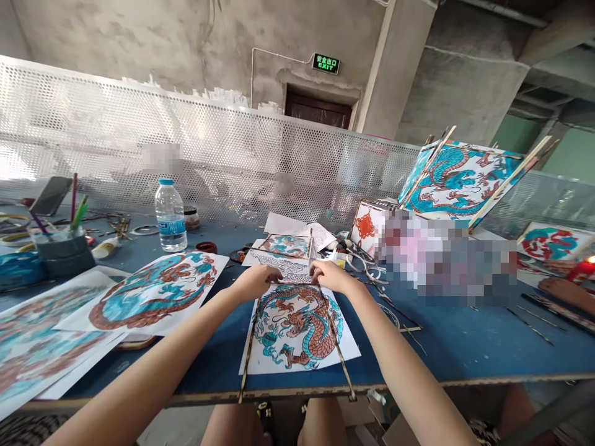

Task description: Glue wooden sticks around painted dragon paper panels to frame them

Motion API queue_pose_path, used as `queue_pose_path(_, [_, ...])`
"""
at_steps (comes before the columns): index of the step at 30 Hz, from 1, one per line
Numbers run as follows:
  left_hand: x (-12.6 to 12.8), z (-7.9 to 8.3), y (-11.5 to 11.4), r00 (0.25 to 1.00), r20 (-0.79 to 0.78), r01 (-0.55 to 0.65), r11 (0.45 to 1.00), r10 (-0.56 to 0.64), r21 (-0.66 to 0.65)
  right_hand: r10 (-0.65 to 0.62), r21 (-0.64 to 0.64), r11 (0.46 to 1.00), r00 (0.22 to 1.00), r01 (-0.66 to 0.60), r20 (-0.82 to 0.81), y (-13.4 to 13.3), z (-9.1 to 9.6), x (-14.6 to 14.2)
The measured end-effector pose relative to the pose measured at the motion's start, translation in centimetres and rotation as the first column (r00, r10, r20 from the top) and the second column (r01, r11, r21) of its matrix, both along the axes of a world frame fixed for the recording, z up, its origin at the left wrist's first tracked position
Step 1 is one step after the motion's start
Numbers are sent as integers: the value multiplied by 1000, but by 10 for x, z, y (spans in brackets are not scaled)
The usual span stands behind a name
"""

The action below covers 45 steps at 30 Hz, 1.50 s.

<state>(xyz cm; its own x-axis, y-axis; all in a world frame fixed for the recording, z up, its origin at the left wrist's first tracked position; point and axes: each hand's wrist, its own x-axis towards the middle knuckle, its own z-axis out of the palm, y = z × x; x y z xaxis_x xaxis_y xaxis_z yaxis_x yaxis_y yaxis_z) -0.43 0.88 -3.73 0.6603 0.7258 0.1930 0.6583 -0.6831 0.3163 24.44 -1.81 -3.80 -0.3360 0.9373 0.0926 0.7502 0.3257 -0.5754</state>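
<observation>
The blue worktop [446,353] spreads in front of you, bounded at the back by a perforated metal screen [223,161]. A loose dragon sheet [302,331] lies flat between your forearms near the front edge, likely so both arms reach it evenly. A round dragon picture [153,291] lies off to your left, well apart, which leaves this spot free of overlap. Your left hand [255,280] and right hand [334,277] meet the sheet's top edge, a little apart from each other. The bottle [170,217] stands upright farther back, out of your arms' way. Two thin side sticks [337,341] run down the sheet and reach the worktop's front edge, seemingly as borders. Thinnest is the crosspiece [296,284] at the top; your fingers look pinched on its two ends, probably to steady it evenly.
</observation>
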Motion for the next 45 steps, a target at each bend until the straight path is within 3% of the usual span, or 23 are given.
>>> queue_pose_path(10, [-3, -4, 4, 999, 26, 42, 999, -42, 8, -59, 52, 997, 990, 53, 125, -3, 8, -9])
queue_pose_path(24, [-10, -10, 21, 983, 163, 117, 971, -83, -210, -70, 25, 997, 984, 67, 161, 1, 8, -10])
queue_pose_path(36, [-5, -5, 11, 998, 27, 67, 992, -65, -104, -96, 57, 995, 964, 85, 248, -2, 14, -17])
queue_pose_path(40, [2, 0, -2, 997, -70, 15, 1000, -13, 25, -89, 100, 993, 941, 59, 327, -10, 17, -24])
queue_pose_path(45, [12, -1, -14, 988, -150, 50, 983, -24, 178, -86, 170, 985, 907, 16, 412, -18, 16, -29])
